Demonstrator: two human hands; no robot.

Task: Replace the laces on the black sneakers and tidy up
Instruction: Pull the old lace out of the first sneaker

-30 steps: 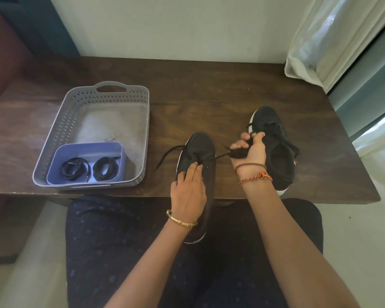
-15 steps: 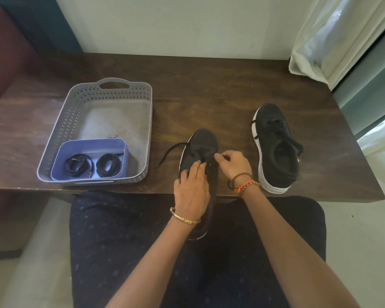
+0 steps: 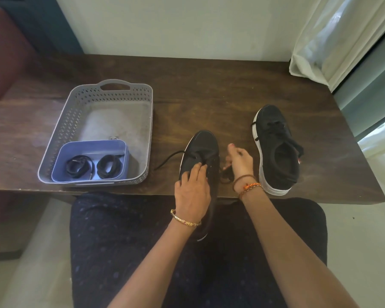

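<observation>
My left forearm reached up from my lap, and my left hand [image 3: 192,187] lay palm down on the near sneaker [image 3: 201,152], fingers curled lightly against its tongue, pressing there; I could not tell whether they pinched anything. That sneaker sat toe away from me, its heel hanging over the table [image 3: 209,90] edge above my lap. My right arm came in from the right, wrist bent, and my right hand [image 3: 240,160] hovered just beside the sneaker with its fingers curled around a bunched black lace [image 3: 226,175], thumb raised. The lace's other end [image 3: 168,160] trailed loose across the dark wood towards the basket [image 3: 76,121].

The second sneaker [image 3: 276,150] stood well to the right, black knit upper on a thick white sole, laced. The basket was grey plastic with a perforated wall and a cut-out handle; in its near corner sat a smooth blue tub [image 3: 91,147] holding two coiled black laces [image 3: 93,167]. A pale curtain [image 3: 333,38] hung at the far right corner.
</observation>
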